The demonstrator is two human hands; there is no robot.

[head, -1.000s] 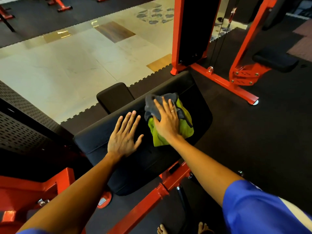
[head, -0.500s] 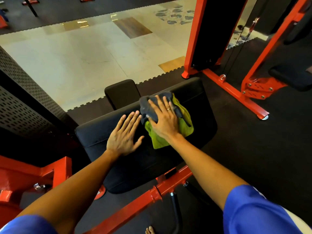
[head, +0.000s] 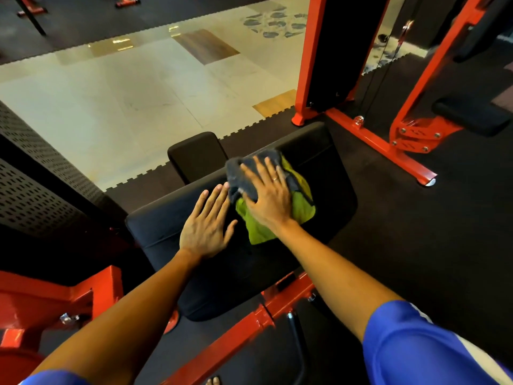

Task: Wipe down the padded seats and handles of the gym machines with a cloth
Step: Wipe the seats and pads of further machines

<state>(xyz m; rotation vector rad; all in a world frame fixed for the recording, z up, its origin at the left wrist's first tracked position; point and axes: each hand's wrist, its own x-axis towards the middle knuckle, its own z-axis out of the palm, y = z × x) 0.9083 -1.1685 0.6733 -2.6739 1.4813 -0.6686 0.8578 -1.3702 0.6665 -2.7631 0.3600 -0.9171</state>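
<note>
A wide black padded seat (head: 327, 173) on a red frame lies below me. On its middle sits a bunched cloth (head: 301, 209), grey on top and lime green underneath. My right hand (head: 268, 197) presses flat on the cloth with straight, spread fingers; a ring shows on one finger. My left hand (head: 206, 226) rests flat on the bare pad just left of the cloth, fingertips almost touching its grey edge. A smaller black pad (head: 195, 154) stands behind the seat.
Red machine frame (head: 380, 140) with a black weight stack and cables rises at the back right, another black pad (head: 472, 115) beside it. A perforated dark panel (head: 33, 190) stands left. Red frame parts (head: 55, 295) sit at lower left. Pale tiled floor lies beyond the rubber matting.
My right hand has slid the cloth leftward across the pad, closing the gap to my left hand. The left hand stays flat on the pad.
</note>
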